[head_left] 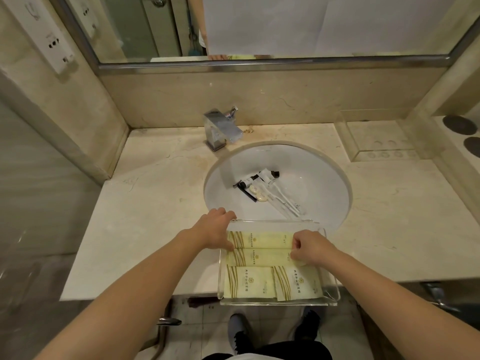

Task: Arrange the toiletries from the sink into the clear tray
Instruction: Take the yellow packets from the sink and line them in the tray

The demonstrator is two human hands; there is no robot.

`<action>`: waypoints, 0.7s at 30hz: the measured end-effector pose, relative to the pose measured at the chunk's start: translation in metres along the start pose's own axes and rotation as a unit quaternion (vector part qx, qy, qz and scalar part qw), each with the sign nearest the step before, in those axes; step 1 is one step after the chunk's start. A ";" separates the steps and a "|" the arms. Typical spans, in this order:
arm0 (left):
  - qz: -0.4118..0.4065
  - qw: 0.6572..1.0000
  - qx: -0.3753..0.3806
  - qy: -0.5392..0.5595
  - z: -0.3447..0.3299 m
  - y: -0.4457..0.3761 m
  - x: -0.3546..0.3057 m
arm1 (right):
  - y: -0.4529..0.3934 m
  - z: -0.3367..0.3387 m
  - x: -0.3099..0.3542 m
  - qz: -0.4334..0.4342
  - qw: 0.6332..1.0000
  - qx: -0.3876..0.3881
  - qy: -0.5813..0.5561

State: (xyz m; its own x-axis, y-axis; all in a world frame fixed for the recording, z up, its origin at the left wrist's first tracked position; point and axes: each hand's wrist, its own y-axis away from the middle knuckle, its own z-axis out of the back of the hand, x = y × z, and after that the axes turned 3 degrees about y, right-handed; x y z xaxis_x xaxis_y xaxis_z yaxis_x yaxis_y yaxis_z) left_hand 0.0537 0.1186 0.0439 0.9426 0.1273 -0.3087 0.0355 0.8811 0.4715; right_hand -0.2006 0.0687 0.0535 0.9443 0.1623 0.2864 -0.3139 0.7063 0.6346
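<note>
A clear tray [279, 302] sits on the counter's front edge, partly over the sink rim. Inside it lie several yellow-and-white packets: two long ones [262, 240] across the far half and two squarer ones [249, 281] nearer me. My left hand [215, 229] holds the tray's far left corner, its thumb on the left end of the long packets. My right hand [310, 246] pinches their right ends. In the white sink [317, 183] remain small tubes [268, 176], a black comb [246, 192], two oval soaps [258, 193] and wrapped toothbrushes [284, 201].
A chrome faucet [220, 129] stands behind the sink. A second clear tray [374, 137] rests at the back right of the marble counter [145, 216]. A mirror runs along the back wall, and a socket panel [50, 38] is on the left wall.
</note>
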 end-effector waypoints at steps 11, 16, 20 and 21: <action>0.008 1.000 -0.007 0.027 0.003 -0.005 -0.004 | 0.006 0.002 0.003 -0.017 0.997 -0.070 0.012; 0.012 1.000 -0.011 0.015 0.007 -0.008 -0.007 | 0.003 0.002 0.004 -0.030 0.997 -0.068 -0.017; 0.028 1.000 -0.007 -0.007 0.007 -0.011 -0.011 | -0.001 0.004 0.003 -0.013 0.999 -0.045 -0.011; 0.030 1.000 -0.004 -0.009 0.008 -0.012 -0.011 | -0.002 0.005 0.003 -0.008 0.999 -0.046 -0.007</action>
State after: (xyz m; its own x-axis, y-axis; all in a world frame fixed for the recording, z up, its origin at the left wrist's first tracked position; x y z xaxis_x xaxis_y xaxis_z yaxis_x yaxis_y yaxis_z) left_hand 0.0458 0.1029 0.0482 0.9488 0.1714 -0.2654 -0.0235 0.8760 0.4817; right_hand -0.1979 0.0647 0.0565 0.9476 0.1411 0.2865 -0.2872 0.7692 0.5709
